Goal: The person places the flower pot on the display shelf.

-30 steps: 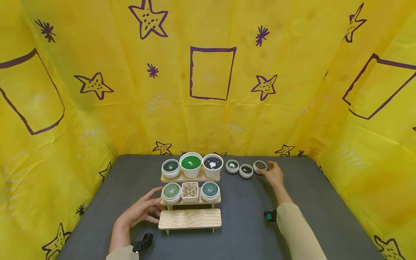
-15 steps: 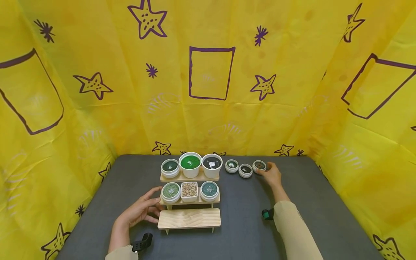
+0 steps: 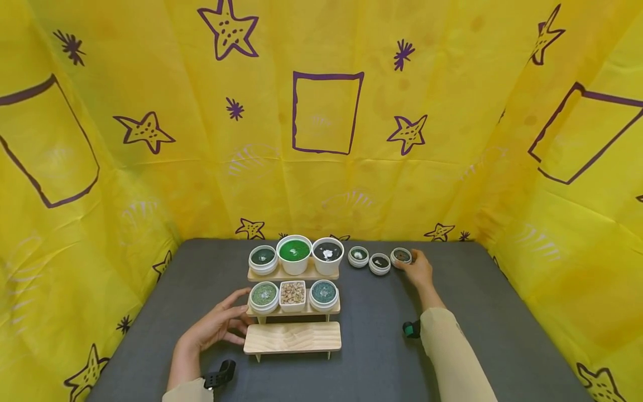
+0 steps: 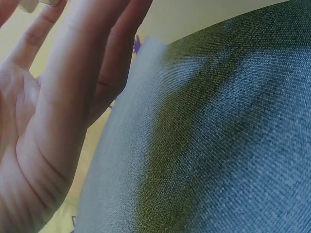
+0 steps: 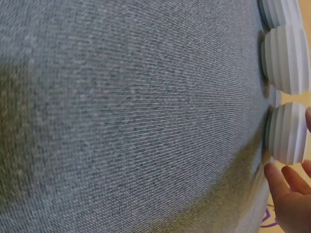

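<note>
Closest in, a bare wooden low shelf (image 3: 293,338) sits just to the right of the left hand (image 3: 215,326), on the grey tabletop (image 3: 377,357). That hand's fingers are loosely bent and spread, touching the left end of the middle shelf (image 3: 293,314). Rightward from them along it stand a pale-green bowl (image 3: 264,295), a square dish (image 3: 293,295) of brownish bits and a blue-green bowl (image 3: 324,293). Farther out, the right hand (image 3: 420,273) pinches a small white cup (image 3: 401,256) between thumb and fingers; two matching cups (image 3: 379,263) stand to its left. Beyond the left hand, the top shelf (image 3: 312,277) bears three white tubs (image 3: 294,254). Past both hands hangs yellow cloth (image 3: 321,190).
</note>
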### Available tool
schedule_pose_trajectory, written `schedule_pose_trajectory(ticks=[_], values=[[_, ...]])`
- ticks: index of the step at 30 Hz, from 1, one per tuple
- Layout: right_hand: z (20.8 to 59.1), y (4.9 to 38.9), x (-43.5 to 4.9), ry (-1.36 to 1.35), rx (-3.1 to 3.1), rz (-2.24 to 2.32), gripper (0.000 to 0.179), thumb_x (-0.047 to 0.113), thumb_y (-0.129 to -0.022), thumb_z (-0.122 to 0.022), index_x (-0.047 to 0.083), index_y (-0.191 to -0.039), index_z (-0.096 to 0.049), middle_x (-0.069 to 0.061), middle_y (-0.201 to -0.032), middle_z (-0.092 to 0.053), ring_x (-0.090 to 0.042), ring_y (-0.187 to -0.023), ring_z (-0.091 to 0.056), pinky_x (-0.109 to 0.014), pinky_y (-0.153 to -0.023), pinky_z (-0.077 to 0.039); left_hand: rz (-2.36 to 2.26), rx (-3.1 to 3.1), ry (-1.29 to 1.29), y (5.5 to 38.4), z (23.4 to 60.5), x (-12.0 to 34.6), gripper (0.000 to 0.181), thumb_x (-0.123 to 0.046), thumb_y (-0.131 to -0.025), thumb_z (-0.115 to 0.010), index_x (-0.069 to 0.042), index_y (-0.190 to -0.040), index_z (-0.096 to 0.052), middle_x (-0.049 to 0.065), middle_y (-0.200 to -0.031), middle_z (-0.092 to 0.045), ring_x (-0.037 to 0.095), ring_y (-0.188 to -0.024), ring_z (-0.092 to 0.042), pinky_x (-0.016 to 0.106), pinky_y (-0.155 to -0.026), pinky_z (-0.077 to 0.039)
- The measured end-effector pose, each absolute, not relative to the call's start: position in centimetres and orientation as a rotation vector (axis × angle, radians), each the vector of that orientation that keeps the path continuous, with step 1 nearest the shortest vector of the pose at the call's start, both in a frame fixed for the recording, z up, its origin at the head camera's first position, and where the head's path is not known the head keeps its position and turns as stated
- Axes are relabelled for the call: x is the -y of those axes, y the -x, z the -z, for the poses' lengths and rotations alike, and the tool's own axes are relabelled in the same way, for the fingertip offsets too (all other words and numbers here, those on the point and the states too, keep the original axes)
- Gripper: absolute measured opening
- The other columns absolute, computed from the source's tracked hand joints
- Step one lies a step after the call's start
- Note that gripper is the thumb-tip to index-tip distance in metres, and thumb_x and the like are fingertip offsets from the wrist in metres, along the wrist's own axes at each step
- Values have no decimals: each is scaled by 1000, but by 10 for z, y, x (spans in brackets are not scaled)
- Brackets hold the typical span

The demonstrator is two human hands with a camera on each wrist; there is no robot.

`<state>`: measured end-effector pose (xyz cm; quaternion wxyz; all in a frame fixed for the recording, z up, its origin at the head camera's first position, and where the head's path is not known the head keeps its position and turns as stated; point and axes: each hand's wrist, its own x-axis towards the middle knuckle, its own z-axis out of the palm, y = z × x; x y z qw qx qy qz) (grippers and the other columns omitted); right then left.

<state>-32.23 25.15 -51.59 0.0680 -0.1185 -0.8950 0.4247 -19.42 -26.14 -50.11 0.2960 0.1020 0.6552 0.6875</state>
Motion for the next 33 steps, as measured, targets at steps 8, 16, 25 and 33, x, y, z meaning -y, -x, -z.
schedule_pose_trajectory(ticks=[8,16,25,33], values=[[516,325,-247,351,2706,-1255,71,22,-89,-70,-11,-142,-38,-34,-141,-48,-48,-133,-43,-55,-116,-32,-1817,-1763,-264,194,500,262,38,-26,-105,-41,-45,-137,-31,4,-100,-63,14,-82,-68,40,-75,-61],[517,326,-246,345,2703,-1230,68,20,-89,-69,-13,-140,-39,-37,-138,-49,-51,-130,-45,-57,-113,-35,-1820,-1757,-254,194,499,261,38,-26,-105,-42,-45,-136,-32,4,-99,-63,14,-82,-68,41,-75,-61],[520,324,-247,334,2695,-1205,64,19,-89,-69,-13,-136,-40,-37,-134,-51,-52,-127,-46,-57,-110,-36,-1816,-1752,-266,195,499,260,37,-26,-105,-41,-46,-136,-32,4,-99,-64,14,-82,-68,42,-75,-61],[521,322,-248,327,2670,-1215,61,17,-88,-69,-14,-133,-41,-38,-132,-52,-52,-125,-47,-57,-109,-37,-1820,-1754,-243,193,499,260,45,-26,-105,-42,-36,-145,-25,4,-99,-64,13,-82,-68,41,-75,-61]])
